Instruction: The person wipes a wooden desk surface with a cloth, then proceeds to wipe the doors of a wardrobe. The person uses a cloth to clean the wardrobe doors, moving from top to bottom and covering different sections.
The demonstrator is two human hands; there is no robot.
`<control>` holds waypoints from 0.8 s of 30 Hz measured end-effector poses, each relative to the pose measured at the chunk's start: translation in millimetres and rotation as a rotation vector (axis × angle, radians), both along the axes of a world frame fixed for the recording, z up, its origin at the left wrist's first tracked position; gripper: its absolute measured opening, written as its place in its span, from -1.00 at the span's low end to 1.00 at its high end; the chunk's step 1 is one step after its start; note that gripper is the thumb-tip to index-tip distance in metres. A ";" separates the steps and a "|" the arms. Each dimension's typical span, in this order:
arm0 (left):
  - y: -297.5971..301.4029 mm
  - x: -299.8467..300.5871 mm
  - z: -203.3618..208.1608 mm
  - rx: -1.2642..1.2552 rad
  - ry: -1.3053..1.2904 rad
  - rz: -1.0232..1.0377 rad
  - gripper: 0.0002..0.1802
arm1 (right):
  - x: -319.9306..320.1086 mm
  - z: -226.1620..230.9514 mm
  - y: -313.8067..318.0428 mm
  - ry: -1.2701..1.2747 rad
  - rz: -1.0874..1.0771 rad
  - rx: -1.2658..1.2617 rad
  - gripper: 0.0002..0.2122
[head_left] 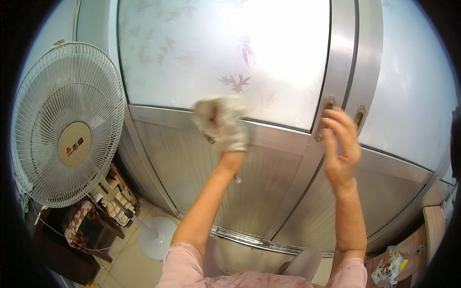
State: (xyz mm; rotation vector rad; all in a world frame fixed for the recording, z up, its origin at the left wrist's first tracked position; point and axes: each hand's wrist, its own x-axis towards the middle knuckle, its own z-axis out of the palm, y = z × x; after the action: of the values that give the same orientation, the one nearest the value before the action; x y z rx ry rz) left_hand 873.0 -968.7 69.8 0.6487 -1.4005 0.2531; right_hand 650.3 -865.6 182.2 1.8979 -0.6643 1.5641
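Note:
A pale, crumpled cloth point(218, 117) covers most of my left hand point(233, 139), which is closed on it. Motion blurs the cloth and hides the fingers. It is at the metal crossbar point(283, 137) under the frosted glass panel point(192, 53) of a sliding door; whether it touches the bar or the glass edge, I cannot tell. My right hand point(343, 149) is raised by the recessed door pull point(329, 103), fingers apart and slightly curved, holding nothing. Its fingertips overlap the pull in view, and contact is unclear. Dark leaf patterns point(235, 83) mark the glass.
A white standing fan point(69, 110) rises on the left, its round base point(157, 237) on the tiled floor. Behind it are a patterned cushion point(81, 223) and stacked books point(117, 206). The door's floor track point(247, 241) runs before my legs. At lower right, a plastic bag point(390, 266) lies by wooden furniture point(418, 240).

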 end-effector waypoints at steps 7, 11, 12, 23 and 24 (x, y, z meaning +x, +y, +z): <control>-27.4 -3.5 -6.1 -0.037 -0.449 0.448 -0.37 | -115.1 -49.7 -32.9 -0.011 -0.753 -0.154 -0.63; -44.9 71.7 -11.0 0.333 0.021 0.238 -0.36 | -121.9 -54.8 -31.3 0.041 -0.782 -0.184 -0.60; -52.8 95.1 -14.2 0.222 0.044 0.445 -0.35 | -122.1 -55.3 -29.6 0.037 -0.796 -0.188 -0.60; -62.9 111.5 -97.9 0.267 0.129 0.291 -0.24 | -116.0 -56.3 -32.7 0.072 -0.786 -0.253 -0.60; -37.2 80.1 -102.8 0.299 0.119 0.032 -0.20 | -118.4 -54.3 -30.3 0.088 -0.779 -0.267 -0.60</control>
State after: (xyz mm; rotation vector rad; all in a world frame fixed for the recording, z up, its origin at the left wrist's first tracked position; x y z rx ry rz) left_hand 953.1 -1005.9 -33.0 0.9183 -1.3248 0.0277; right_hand 531.9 -895.9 127.9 1.2666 -0.9515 0.9960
